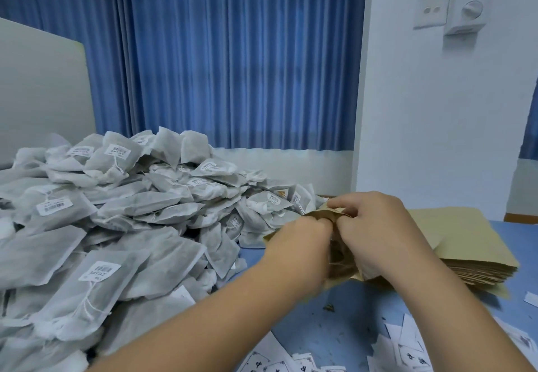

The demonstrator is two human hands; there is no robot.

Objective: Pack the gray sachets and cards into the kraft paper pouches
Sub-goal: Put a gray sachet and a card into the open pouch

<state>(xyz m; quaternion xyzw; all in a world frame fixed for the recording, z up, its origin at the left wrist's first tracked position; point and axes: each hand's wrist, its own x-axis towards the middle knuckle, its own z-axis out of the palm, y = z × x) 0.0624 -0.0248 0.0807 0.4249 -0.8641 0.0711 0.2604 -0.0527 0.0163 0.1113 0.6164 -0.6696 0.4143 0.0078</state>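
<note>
A big heap of gray sachets with white barcode labels covers the left half of the blue table. Both hands work on one kraft paper pouch held upright above the table. My left hand pinches its near top edge. My right hand grips the pouch's far top edge with curled fingers, and the mouth between them looks parted. Most of the pouch body is hidden behind the hands. White printed cards lie scattered near the front right.
A stack of flat kraft pouches lies right of the hands. More cards lie at the front edge. A grey board leans at the back left, with blue curtains behind. The blue table surface shows beneath my forearms.
</note>
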